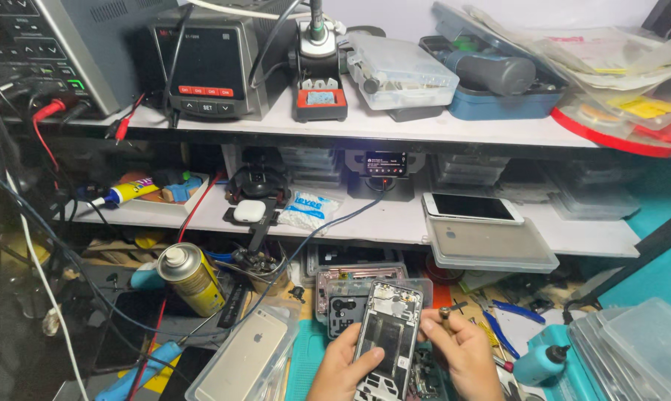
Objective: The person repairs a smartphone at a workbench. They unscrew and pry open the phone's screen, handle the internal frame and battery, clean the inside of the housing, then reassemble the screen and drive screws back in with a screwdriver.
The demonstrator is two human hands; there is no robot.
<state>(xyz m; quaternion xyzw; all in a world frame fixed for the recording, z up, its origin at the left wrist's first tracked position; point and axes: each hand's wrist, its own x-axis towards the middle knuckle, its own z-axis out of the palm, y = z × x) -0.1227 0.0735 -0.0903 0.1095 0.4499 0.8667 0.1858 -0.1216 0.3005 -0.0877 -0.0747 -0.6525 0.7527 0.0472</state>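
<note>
Left hand (341,365) cradled the opened phone (386,334); right hand (465,355) pinched a small tool (445,312) beside it; a steady frame seemed wise.

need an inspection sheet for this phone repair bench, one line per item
surface: teal mat, crowded.
job's things: opened phone frame, held upright over the mat.
clutter: yellow spray can; white phone in a clear tray; teal squeeze bottle.
grippers: left hand has its grip on the frame's lower edge; right hand steadies the frame's side and pinches a small tool.
cables: red lead and dark cables hang from the shelves.
surroundings: two white shelves with soldering station and plastic boxes.
</note>
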